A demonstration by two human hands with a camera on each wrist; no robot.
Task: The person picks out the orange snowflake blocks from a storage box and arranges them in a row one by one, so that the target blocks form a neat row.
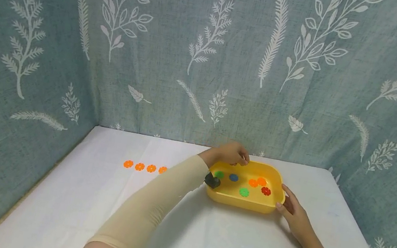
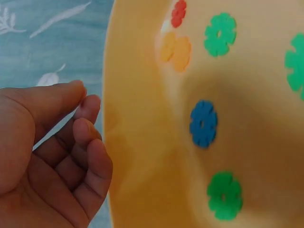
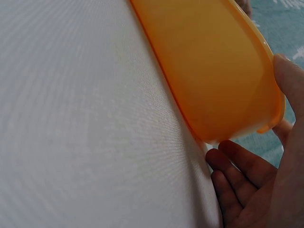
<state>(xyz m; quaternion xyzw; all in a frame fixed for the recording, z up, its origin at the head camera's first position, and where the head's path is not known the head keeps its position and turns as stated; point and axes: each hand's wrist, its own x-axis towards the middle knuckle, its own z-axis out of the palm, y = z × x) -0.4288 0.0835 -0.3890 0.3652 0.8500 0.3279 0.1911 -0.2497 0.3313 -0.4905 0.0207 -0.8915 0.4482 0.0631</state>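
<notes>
A person's left hand (image 1: pixel 233 153), loosely curled with nothing visible in it, hangs by the far rim of a yellow rounded plastic tray (image 1: pixel 244 204), contact unclear; the right hand (image 1: pixel 294 216) grips the tray's right end. A cream sleeve (image 1: pixel 167 195) overlaps a row of flat orange flower-shaped pieces (image 1: pixel 139 166) left of the left hand. Between the hands, the tray holds green, blue, orange and red flower-shaped pieces (image 1: pixel 233 177).
</notes>
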